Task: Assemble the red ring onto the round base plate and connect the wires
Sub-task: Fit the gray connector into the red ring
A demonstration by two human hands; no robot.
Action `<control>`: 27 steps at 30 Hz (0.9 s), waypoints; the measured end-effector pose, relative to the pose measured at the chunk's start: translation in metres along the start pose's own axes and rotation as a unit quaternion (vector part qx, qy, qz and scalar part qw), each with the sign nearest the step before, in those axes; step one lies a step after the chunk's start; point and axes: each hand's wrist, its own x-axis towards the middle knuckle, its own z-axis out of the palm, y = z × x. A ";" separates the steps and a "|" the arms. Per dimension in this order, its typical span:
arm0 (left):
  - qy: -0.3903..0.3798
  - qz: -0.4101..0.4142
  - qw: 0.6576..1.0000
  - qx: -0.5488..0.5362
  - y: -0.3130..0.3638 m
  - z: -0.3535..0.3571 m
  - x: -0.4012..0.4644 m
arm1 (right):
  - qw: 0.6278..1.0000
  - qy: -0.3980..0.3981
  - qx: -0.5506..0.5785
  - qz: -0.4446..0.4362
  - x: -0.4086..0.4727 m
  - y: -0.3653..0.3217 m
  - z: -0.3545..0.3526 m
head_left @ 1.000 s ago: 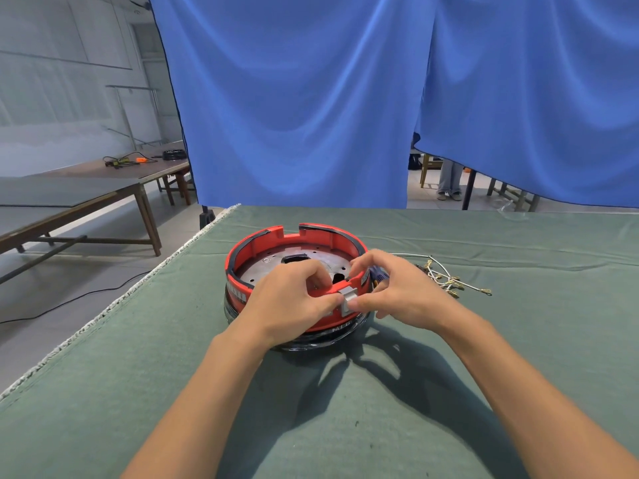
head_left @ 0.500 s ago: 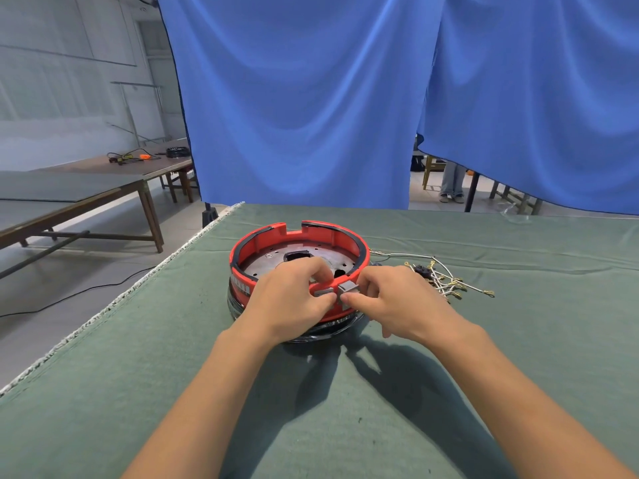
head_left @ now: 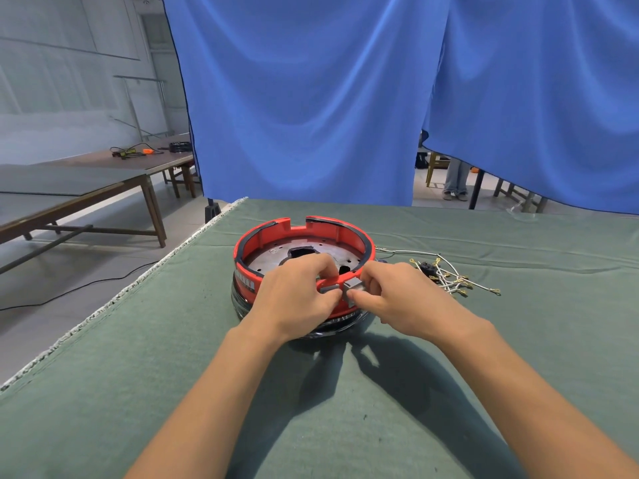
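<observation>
We see the red ring [head_left: 304, 236] seated around the round base plate [head_left: 276, 259] near the middle of the table [head_left: 449, 392], which is covered in green cloth. Both hands meet at the near side of the ring. The left hand [head_left: 294, 302] curls over the rim, its fingers inside the ring and its thumb against a small grey block [head_left: 330, 289] on the outer wall. The right hand [head_left: 397, 299] pinches a second grey block [head_left: 353, 288] just beside the first; this grip is closed on it, thumb below and fingers above. The hands hide how these blocks join the ring, and they may be two halves of one clasp. Below the ring a dark, glossy lower body shows, largely covered by the wrists. The wires [head_left: 449, 278], white with small brass-coloured terminals, lie loose on the cloth to the right, near the ring; one grey lead runs toward it, its end hidden behind the rim.
</observation>
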 end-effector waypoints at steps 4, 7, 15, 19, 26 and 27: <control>-0.003 0.006 1.000 0.005 0.001 0.000 0.000 | 1.000 -0.012 -0.008 -0.002 0.002 0.000 0.001; -0.003 0.007 1.000 0.001 0.001 0.001 0.000 | 1.000 -0.002 0.003 0.007 0.003 0.001 0.003; 0.019 -0.012 1.000 -0.007 0.003 0.003 0.001 | 0.944 -0.043 0.318 0.074 0.005 0.017 0.002; 0.019 -0.002 1.000 0.001 -0.001 0.002 0.002 | 0.915 -0.086 0.388 0.075 0.005 0.025 -0.007; 0.020 0.010 1.000 0.013 0.001 0.002 0.000 | 0.984 0.060 0.168 -0.015 0.009 0.027 -0.004; 0.020 0.013 1.000 0.017 0.001 0.003 0.000 | 0.987 0.051 0.152 -0.026 0.009 0.028 -0.003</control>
